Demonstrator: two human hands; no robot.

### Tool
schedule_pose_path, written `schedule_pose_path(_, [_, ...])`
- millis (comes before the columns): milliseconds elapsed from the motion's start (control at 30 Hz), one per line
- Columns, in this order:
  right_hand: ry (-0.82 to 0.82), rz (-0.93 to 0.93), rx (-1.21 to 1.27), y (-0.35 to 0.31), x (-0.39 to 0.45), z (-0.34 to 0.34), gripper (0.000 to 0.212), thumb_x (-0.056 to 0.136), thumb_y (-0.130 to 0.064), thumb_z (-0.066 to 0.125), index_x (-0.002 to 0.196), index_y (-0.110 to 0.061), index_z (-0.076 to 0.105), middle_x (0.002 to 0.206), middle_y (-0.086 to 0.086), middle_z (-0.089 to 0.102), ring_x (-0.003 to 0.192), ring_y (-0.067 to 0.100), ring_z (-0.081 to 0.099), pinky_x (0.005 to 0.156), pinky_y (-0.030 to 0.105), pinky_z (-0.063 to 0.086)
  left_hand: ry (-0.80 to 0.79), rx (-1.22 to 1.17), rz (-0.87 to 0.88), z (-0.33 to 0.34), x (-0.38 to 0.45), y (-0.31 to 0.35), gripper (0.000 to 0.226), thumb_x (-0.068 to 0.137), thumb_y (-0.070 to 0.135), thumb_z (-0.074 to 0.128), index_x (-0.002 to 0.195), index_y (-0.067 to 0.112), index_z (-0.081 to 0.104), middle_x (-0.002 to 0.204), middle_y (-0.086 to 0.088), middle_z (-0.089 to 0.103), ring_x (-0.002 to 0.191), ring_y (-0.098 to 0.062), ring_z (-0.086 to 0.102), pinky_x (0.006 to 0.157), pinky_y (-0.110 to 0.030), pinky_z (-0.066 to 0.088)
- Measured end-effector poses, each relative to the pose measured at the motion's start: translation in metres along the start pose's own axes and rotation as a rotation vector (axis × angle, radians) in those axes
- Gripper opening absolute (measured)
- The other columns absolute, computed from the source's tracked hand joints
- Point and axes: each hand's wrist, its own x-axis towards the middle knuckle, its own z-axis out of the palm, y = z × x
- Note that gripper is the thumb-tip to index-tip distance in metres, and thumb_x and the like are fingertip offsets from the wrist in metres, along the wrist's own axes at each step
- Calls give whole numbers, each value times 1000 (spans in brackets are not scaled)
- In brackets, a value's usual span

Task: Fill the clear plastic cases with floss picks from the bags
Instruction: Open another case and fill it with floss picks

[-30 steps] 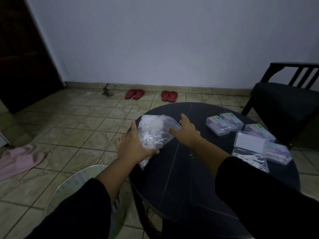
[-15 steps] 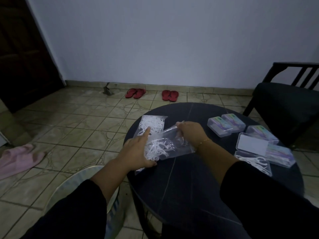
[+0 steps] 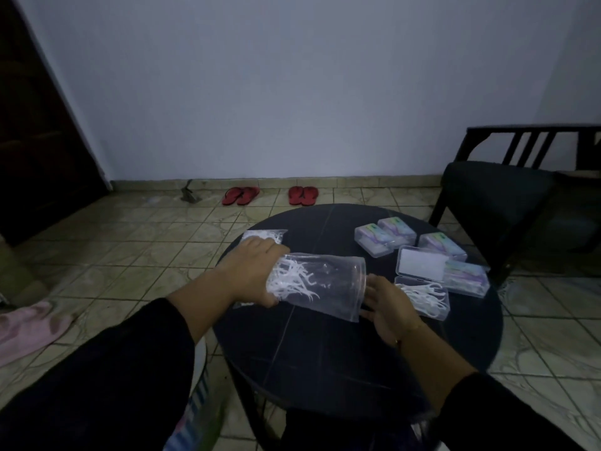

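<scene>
1. Clear plastic forms the bag (image 3: 320, 286) lying on its side across the middle of the dark round counter (image 3: 325, 359), its open mouth turned to the right.
2. White floss picks (image 3: 292, 281) are bunched in the left part of that bag; the right part is see-through with nothing in it.
3. At the left end of the bag, the left hand (image 3: 252, 275) has its fingers curled round the bunched plastic and grips it.
4. Just right of the bag's mouth is the right hand (image 3: 388, 307), its fingers straight and loosely apart, their tips at the rim of the mouth; it clasps nothing.
5. An open clear case (image 3: 426, 297) with a few picks in its tray lies just to the right of the right hand, its lid (image 3: 421, 264) folded back on the far side.
6. Four closed cases (image 3: 385, 236) with coloured labels stand farther right and on the far side of the counter.
7. A second bag of picks (image 3: 265, 235) lies flat on the far left of the counter, partly under the left hand.
</scene>
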Motion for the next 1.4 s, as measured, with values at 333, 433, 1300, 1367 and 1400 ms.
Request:
schedule_pose_path(333, [43, -16, 69, 23, -15, -7, 18, 86, 12, 56, 93, -3, 48, 72, 16, 65, 60, 23, 64, 48, 29, 50, -121, 379, 107, -48, 12, 24, 130, 61, 64, 75, 150, 20, -9, 145, -4, 28, 130, -22, 30, 114, -36, 17])
schedule_pose_path(433, [75, -12, 84, 25, -17, -9, 29, 86, 14, 54, 80, -10, 39, 75, 20, 63, 57, 25, 62, 46, 31, 50, -118, 489, 124, -49, 12, 29, 134, 62, 65, 73, 148, 18, -18, 143, -6, 30, 126, -22, 33, 113, -37, 19])
schedule_pose_path(1300, [-165, 35, 329, 25, -25, -26, 16, 94, -19, 53, 103, -8, 62, 95, 11, 68, 82, 24, 63, 66, 29, 50, -182, 271, 92, -70, 54, 33, 50, 66, 50, 72, 103, 36, 42, 108, 7, 55, 86, -10, 44, 76, -27, 41])
schedule_pose_path(1367, [-167, 44, 335, 24, -25, -25, 14, 94, -17, 53, 101, -8, 62, 92, 10, 67, 81, 23, 63, 64, 27, 49, -206, 278, 99, -74, 53, 36, 81, 61, 52, 76, 128, 35, 35, 123, 6, 45, 104, -14, 43, 90, -30, 39])
schedule_pose_path(1400, [-167, 50, 340, 24, -25, -25, 14, 95, -16, 52, 101, -9, 62, 93, 10, 66, 81, 23, 63, 63, 27, 48, -213, 308, 104, -77, 52, 38, 96, 60, 54, 78, 138, 34, 27, 131, 4, 40, 115, -16, 40, 98, -33, 36])
